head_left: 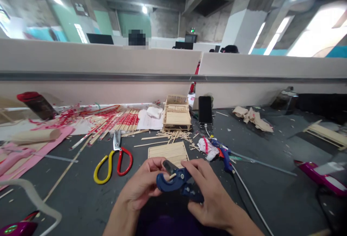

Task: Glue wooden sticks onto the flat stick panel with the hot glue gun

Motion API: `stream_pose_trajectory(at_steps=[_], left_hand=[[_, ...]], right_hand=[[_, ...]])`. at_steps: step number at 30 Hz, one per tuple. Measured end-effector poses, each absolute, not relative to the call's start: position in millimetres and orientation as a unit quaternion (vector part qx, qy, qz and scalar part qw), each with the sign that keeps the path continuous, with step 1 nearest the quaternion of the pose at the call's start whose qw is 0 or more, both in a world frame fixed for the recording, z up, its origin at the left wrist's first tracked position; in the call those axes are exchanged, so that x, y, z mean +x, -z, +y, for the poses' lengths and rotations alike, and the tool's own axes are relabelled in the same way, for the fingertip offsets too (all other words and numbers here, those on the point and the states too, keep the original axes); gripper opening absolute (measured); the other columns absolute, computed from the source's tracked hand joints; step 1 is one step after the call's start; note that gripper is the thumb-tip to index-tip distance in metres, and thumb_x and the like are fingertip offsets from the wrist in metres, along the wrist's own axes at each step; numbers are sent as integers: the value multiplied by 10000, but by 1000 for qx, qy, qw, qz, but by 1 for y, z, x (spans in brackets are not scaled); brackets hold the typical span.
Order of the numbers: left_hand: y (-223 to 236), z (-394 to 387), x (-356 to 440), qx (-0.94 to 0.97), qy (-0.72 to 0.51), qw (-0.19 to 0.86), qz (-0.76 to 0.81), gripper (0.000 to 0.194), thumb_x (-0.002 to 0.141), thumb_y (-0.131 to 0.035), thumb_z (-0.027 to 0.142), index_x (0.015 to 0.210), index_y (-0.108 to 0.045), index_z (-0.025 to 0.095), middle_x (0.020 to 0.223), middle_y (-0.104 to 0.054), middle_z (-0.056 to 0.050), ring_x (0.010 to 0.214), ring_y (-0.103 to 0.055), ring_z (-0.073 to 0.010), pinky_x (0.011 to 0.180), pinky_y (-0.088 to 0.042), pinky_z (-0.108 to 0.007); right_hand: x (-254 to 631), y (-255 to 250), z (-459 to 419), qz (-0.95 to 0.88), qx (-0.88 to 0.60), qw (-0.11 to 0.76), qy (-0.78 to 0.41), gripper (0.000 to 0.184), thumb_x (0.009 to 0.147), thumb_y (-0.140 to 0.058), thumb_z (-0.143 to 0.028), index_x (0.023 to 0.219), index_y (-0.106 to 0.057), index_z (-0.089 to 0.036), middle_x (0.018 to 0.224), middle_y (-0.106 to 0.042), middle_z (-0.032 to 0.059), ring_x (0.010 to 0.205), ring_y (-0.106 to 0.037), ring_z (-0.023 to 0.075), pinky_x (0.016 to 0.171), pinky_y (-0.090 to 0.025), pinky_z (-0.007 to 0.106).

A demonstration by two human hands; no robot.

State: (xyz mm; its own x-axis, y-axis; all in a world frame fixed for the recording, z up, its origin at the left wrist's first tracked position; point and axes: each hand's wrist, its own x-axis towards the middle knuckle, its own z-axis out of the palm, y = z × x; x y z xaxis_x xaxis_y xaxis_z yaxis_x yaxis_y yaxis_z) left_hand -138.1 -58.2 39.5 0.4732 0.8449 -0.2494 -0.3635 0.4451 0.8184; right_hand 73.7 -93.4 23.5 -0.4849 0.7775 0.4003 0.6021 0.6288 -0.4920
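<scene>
My right hand (208, 192) is wrapped round the handles of a blue pipe cutter (173, 183), its jaws pointing left. A short wooden stick (172, 175) lies between the blade and the curved lower jaw. Pinched at the left side of the jaws, my left hand (146, 180) appears to hold the stick's other end, mostly covered by the fingers. Just beyond both hands a flat panel of wooden sticks (168, 150) rests on the dark table (89, 203). Cut stick pieces (176, 135) lie scattered behind it, in front of a small wooden model (177, 118).
Scissors (116, 153) with yellow and red handles lie left. A blue glue gun (225, 156) and its cable lie right, near a propped phone (205, 109). Bundled sticks (127, 120), a dark bottle (36, 104) and crumpled paper (253, 118) line the back, before a partition (108, 60).
</scene>
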Motion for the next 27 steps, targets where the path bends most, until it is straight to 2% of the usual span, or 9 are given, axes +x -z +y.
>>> stream_pose_trajectory(at_steps=[11,18,27], left_hand=[[-41,-62,-138,379,-354,778,355,194,595,-784,208,609,-601,144,486,-513,30,299,-385,-24,300,-159,-136],[-35,-62,-134,387,-341,784,346,201,574,-787,171,587,-587,157,489,-504,32,338,-383,-37,327,-234,-151],[-32,-62,-131,381,-318,802,332,230,574,-758,134,589,-532,179,497,-465,43,359,-347,-39,341,-194,-159]], right_hand=[[74,-13,-104,-851,-394,318,-139,809,636,-544,-124,1399,-283,-187,1187,-503,134,1072,-498,277,916,-454,439],[78,-12,-106,-855,-399,314,-108,744,680,-571,-151,1384,-332,-190,1132,-533,134,1012,-521,275,860,-474,441],[82,-14,-112,-850,-407,313,-116,707,704,-545,-128,1379,-346,-202,1071,-557,123,949,-540,259,818,-495,422]])
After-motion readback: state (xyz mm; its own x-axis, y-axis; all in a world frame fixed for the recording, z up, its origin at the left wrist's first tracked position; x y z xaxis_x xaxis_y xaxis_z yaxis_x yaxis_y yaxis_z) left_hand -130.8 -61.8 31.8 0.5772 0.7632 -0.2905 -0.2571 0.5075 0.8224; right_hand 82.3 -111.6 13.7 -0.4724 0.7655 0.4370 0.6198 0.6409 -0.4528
